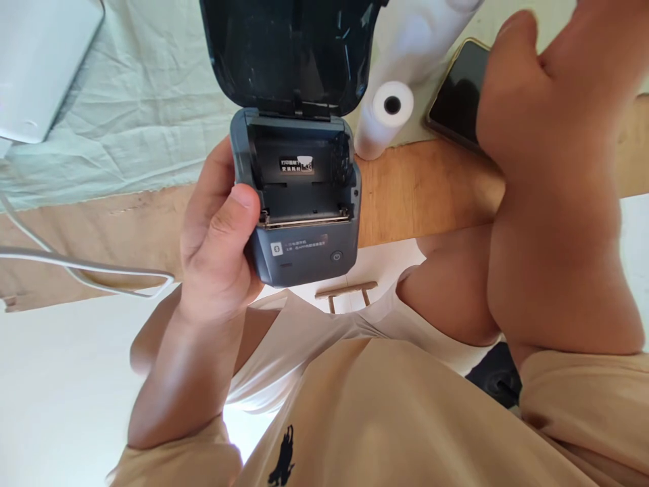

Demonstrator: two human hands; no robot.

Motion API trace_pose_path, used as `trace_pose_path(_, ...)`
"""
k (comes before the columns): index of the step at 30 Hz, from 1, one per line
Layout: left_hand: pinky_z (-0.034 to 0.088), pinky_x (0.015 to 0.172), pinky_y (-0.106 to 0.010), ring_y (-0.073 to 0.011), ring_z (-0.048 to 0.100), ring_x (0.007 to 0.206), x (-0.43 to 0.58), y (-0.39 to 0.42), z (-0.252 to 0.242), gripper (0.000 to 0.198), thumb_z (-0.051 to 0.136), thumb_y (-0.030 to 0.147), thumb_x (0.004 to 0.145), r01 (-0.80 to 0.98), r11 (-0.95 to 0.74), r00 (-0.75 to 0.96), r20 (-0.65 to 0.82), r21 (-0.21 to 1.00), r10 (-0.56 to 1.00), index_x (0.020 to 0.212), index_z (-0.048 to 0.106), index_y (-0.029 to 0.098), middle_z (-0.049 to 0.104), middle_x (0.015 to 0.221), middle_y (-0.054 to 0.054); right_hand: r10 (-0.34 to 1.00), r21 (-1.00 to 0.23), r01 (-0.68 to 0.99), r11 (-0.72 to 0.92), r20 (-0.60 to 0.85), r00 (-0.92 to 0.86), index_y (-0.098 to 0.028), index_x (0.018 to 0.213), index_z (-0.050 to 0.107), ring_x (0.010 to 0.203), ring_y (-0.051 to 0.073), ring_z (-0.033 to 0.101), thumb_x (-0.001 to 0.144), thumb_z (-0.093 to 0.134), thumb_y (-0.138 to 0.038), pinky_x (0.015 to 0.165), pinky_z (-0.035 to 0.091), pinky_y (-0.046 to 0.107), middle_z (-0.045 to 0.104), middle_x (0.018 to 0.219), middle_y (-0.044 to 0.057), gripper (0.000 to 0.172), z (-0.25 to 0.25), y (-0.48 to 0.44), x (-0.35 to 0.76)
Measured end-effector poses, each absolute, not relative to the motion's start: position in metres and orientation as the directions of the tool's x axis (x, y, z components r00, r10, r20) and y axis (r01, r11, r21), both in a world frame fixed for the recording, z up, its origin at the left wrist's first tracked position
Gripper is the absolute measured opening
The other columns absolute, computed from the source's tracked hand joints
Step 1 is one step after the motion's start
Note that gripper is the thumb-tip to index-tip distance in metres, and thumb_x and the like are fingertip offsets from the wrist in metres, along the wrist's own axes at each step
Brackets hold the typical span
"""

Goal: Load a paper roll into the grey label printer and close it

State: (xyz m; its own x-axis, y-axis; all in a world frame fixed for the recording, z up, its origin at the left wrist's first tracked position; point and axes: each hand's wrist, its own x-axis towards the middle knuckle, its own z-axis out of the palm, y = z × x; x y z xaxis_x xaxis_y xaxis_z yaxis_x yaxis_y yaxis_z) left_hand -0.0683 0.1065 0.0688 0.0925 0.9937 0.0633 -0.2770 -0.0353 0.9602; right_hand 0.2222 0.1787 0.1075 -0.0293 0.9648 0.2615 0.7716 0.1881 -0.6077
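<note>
My left hand [218,230] is closed round the left side of a small dark blue-grey label printer [309,253], thumb along its front edge. The printer's glossy black lid [291,54] stands open away from me. Inside the bay I see bare dark walls, a small printed sticker [297,165] and a thin metal strip along the near edge. A power button and a Bluetooth mark show on its front. At the upper right, my right hand [562,61] reaches beyond a phone; the frame's edge cuts off its fingers, so what they hold is hidden.
A white paper roll [393,105] with a dark core stands right of the printer. Behind it lies white wrapped material [420,40]. A dark phone [459,91] rests near my right wrist. A white device [43,64] sits on the pale green cloth [147,81]; a white cable [101,270] crosses the wooden edge.
</note>
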Motion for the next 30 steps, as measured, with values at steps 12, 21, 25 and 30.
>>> trace_pose_path(12,0.042,0.135,-0.071,-0.0403,0.044,0.163,-0.070,0.108,0.067,0.062,0.076,0.059,0.089,-0.334,-0.045,0.155,0.102,0.941,0.983,0.134,0.066,0.017,0.081,0.117,-0.007,0.978,-0.325,0.927,0.186,0.151,-0.144,-0.010,0.130,0.061,0.123,0.024,0.066,0.086,0.050,-0.021,0.105,0.049,0.041,0.067,0.127,0.009,0.047,0.130,0.177,0.186)
trace_pose_path(21,0.046,0.133,-0.066,-0.0400,0.049,0.160,-0.064,0.105,0.069,0.058,0.075,0.059,0.089,-0.334,-0.039,0.086,0.072,0.942,0.994,0.130,0.069,0.019,0.081,0.124,-0.012,0.924,-0.356,0.868,0.347,0.286,-0.253,-0.009,0.125,0.070,0.111,0.028,0.062,0.087,0.058,-0.028,0.095,0.049,0.042,0.069,0.126,0.016,0.045,0.108,0.163,0.187)
trace_pose_path(25,0.049,0.131,-0.064,-0.0408,0.056,0.155,-0.064,0.106,0.068,0.062,0.074,0.063,0.087,-0.304,-0.042,0.085,0.071,0.952,0.994,0.128,0.071,0.016,0.083,0.122,-0.012,0.917,-0.423,0.822,0.380,0.288,-0.276,-0.004,0.134,0.062,0.109,0.025,0.066,0.079,0.047,-0.012,0.095,0.050,0.039,0.068,0.120,0.013,0.057,0.112,0.159,0.186)
trace_pose_path(30,0.048,0.132,-0.063,-0.0387,0.053,0.157,-0.067,0.106,0.070,0.057,0.073,0.057,0.091,-0.335,-0.035,0.100,0.072,0.942,0.992,0.131,0.070,0.017,0.083,0.125,-0.010,0.947,-0.374,0.879,0.295,0.236,-0.218,-0.013,0.131,0.067,0.113,0.029,0.063,0.086,0.058,-0.021,0.101,0.049,0.044,0.068,0.128,0.013,0.046,0.110,0.155,0.185)
